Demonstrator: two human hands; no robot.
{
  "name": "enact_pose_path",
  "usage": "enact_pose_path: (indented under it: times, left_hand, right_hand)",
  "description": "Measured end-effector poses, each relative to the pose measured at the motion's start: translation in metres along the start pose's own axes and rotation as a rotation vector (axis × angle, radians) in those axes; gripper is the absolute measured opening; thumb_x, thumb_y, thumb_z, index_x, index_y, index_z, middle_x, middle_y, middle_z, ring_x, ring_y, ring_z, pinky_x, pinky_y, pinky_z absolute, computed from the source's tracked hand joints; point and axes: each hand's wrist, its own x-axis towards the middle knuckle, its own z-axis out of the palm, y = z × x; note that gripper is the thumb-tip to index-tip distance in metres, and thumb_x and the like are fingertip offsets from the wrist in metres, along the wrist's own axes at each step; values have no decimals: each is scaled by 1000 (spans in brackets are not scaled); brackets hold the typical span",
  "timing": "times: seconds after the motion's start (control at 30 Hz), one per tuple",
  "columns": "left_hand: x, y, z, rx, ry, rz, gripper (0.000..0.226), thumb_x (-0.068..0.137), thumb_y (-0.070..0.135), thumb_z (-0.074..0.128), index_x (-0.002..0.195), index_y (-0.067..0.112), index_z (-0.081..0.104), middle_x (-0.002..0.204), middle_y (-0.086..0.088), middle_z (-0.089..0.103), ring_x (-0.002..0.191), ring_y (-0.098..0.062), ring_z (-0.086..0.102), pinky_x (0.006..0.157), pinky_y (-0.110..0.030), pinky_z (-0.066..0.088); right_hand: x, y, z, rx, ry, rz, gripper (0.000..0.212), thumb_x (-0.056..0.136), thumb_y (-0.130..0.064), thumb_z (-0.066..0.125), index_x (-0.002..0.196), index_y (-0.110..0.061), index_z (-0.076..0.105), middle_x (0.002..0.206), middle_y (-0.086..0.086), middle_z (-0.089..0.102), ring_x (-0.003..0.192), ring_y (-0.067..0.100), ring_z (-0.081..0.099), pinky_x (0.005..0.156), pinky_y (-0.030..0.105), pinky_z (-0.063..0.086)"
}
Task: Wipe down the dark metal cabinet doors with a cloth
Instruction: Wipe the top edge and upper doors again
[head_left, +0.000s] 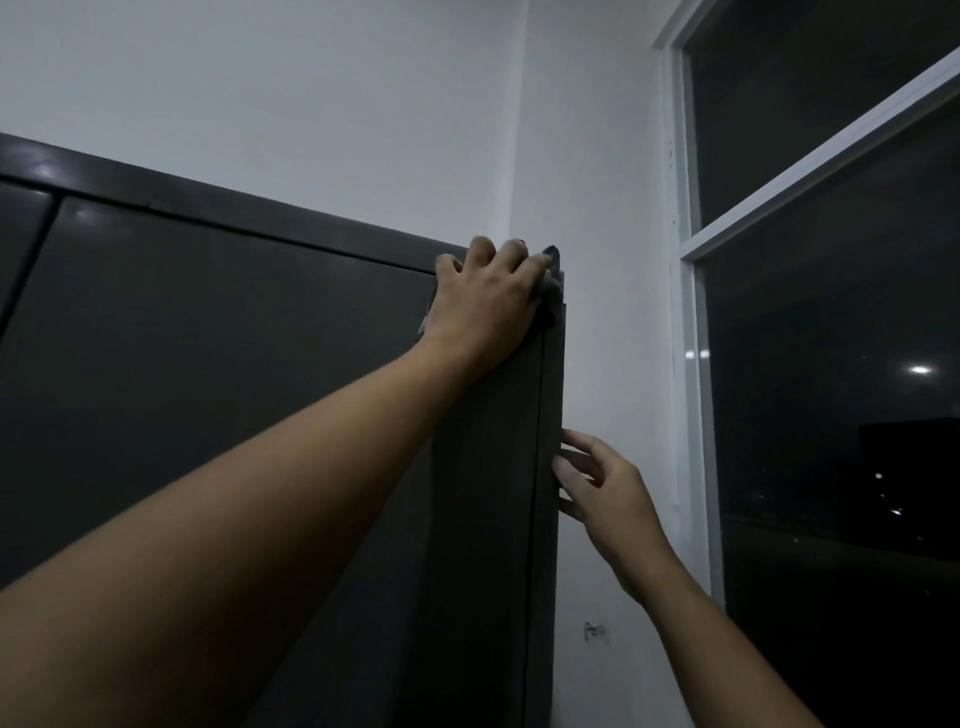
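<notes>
Two bare hands show: the left hand (485, 291) at the cabinet's upper right corner, the right hand (602, 491) lower right. One dark cloth (553, 270) peeks out. Two cabinet doors (218, 364) and one window (831, 312) are visible.

The dark metal cabinet door (234, 364) stands shut and upright, its smooth face dimly glossy. A dark cloth (553, 275) is bunched against the door's top right corner, mostly hidden, only its crumpled edge showing.
</notes>
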Motion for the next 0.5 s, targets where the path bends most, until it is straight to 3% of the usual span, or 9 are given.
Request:
enact_pose_path:
  times: [0.13,0.27,0.4,0.5]
  left_hand:
    - [-21,4,2,-4,-48,232,45,98,46,40,142,36,43,147,4,43,130,-27,38,95,-48,34]
    - [-64,10,6,-41,-178,432,47,96,48,41,142,41,41,147,9,44,133,-23,36,100,-45,35]
    - [-105,11,2,-74,-264,488,48,95,48,43,143,46,38,147,13,43,134,-20,34,101,-44,34]
    - [-140,11,0,-67,-321,584,48,95,47,44,143,46,37,147,13,43,131,-20,39,98,-45,37]
  right_hand:
    - [1,1,-7,-28,-44,40,32,101,-16,55,126,-37,57,117,-6,70,106,13,68,90,34,58]
    - [0,-2,-16,87,20,84,46,95,9,44,123,-22,62,104,0,76,97,14,72,92,35,56]
    - [1,-13,-20,147,141,43,26,98,-8,50,116,-20,66,99,4,77,96,17,73,94,38,55]
    - [6,-28,-12,29,142,-26,23,99,-18,51,116,-24,66,108,4,74,101,16,70,95,37,54]
